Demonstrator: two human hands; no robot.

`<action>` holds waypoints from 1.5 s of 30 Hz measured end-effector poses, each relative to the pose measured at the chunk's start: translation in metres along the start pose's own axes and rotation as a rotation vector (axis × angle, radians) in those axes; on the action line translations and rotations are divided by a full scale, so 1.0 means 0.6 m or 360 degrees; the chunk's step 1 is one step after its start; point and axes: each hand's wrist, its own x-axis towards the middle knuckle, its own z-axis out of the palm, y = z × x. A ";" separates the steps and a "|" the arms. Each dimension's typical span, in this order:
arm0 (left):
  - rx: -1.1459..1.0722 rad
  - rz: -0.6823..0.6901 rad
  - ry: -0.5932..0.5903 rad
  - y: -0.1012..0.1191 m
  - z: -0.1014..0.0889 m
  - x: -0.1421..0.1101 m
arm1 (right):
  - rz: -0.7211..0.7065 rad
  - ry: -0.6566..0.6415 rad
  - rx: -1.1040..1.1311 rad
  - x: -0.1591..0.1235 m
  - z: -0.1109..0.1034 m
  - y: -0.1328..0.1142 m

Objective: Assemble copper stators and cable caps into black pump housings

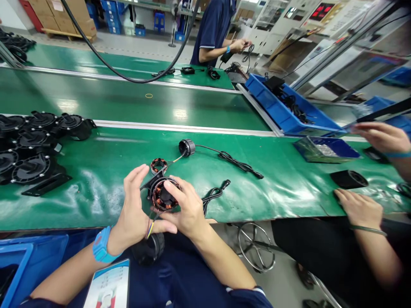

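Observation:
A motor stator with copper windings sits in a black housing, held by my right hand with the thumb pressed on its face. My left hand is open beside it, fingers stretched up and thumb pointing right under the stator. Thin coloured wires run down past the left palm. Below the hands hangs a black ribbed cap, partly hidden. Just beyond the hands, a second copper-wound stator lies on the green mat, its wires leading to another ribbed cap with a black cable.
Several black pump housings crowd the left side of the bench. A coiled cable lies near the front edge. At right are a blue bin, a small tray, a black cylinder and a co-worker's hands. Another person stands opposite.

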 end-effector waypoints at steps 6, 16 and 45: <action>-0.0003 -0.0142 -0.0153 -0.011 0.004 0.002 | 0.0067 -0.0038 -0.0005 -0.009 0.004 0.004; 0.0101 -0.0106 -0.0153 -0.019 0.014 0.000 | 0.0161 -0.0253 -0.0154 -0.007 0.005 0.002; 0.0902 0.0591 0.0966 0.043 -0.046 0.075 | 0.1317 -0.1044 0.2915 -0.083 0.063 -0.082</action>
